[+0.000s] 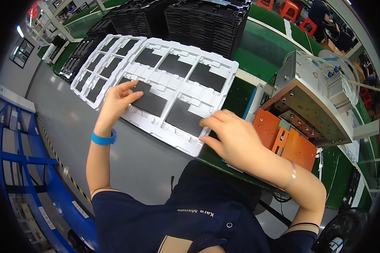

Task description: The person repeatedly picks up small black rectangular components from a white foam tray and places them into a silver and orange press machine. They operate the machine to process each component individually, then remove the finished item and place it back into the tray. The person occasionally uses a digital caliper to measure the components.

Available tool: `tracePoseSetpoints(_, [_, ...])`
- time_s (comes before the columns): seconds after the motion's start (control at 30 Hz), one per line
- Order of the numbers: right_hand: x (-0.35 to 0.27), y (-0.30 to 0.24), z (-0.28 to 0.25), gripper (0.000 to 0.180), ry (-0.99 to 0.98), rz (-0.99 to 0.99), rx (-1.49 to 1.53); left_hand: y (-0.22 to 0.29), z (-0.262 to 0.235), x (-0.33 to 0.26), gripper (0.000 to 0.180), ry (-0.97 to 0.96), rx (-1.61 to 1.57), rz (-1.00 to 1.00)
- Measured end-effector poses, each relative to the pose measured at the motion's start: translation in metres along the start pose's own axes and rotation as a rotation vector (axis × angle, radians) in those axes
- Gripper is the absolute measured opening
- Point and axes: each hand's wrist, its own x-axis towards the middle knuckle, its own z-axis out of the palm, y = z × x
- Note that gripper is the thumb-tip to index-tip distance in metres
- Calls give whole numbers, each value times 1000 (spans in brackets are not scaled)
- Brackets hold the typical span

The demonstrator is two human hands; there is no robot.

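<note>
Biggest first: the green bench [261, 52] sweeps across the upper view, running from ten o'clock round to four. Over at three o'clock sits the metal press [302, 99], its orange blocks [297, 145] beneath. Up at twelve, a tall stack of black trays [204, 27] rises behind the action.

Now the middle: a near white tray [190, 147] lies over the bench edge, a second white tray [107, 71] beside it toward ten o'clock. In comes the right hand [236, 137] from four o'clock, fingertips at the near tray's three-o'clock edge, thumb and forefinger apart; whether they grasp anything, I cannot tell. The left hand [114, 103], toward nine, pinches a notched dark sheet [152, 103] at its ten-o'clock corner, over the tray's front row. Just beside it, toward four o'clock, another dark sheet [183, 119] lies in its pocket, close to the right fingertips. Smallest of all, a blue wristband [104, 138] circles the left wrist.
</note>
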Motion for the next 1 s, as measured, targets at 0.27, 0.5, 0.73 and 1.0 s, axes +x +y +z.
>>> tracePoseSetpoints(0.27, [52, -15, 37, 46, -78, 124, -313, -5, 44, -48, 39, 121, 562, 675])
tracePoseSetpoints(0.5, [50, -13, 34, 46, -106, 239, -172, -10, 9, -7, 18, 411, 638, 842])
tracePoseSetpoints(0.73, [45, 0, 28, 36, 133, 226, 478, -7, 0, 40, 16, 182, 692, 902])
tracePoseSetpoints(1.0, [-73, 3, -77, 26, 289, 400, 746, 1, -21, 50, 34, 295, 762, 1008])
